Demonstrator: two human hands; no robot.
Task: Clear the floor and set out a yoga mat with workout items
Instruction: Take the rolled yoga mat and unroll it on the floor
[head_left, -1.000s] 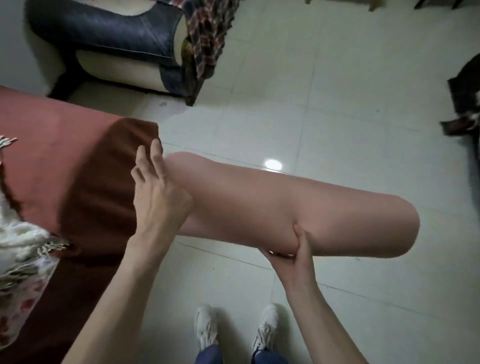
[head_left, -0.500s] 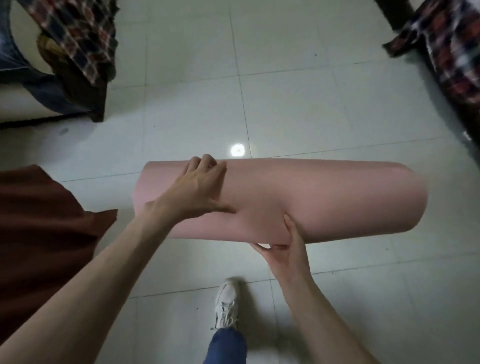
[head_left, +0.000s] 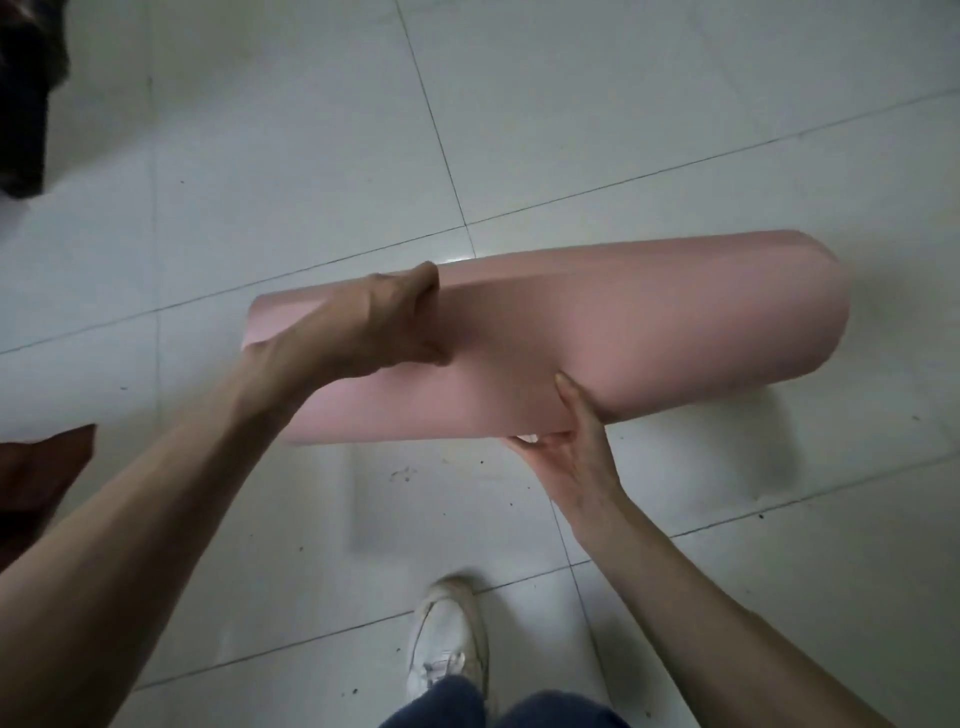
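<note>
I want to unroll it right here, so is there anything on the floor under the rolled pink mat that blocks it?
Nothing visible does. The rolled pink foam yoga mat, held by the left hand and right hand, hangs over bare white floor tiles. Only dark specks and the person's white sneaker lie nearby, on the near side.

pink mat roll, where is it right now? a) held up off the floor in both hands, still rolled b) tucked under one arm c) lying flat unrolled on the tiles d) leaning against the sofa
a: the pink mat roll is held above the tiled floor, the left hand gripping over its top near the left end and the right hand supporting it from beneath, its shadow falling on the tiles below.
</note>
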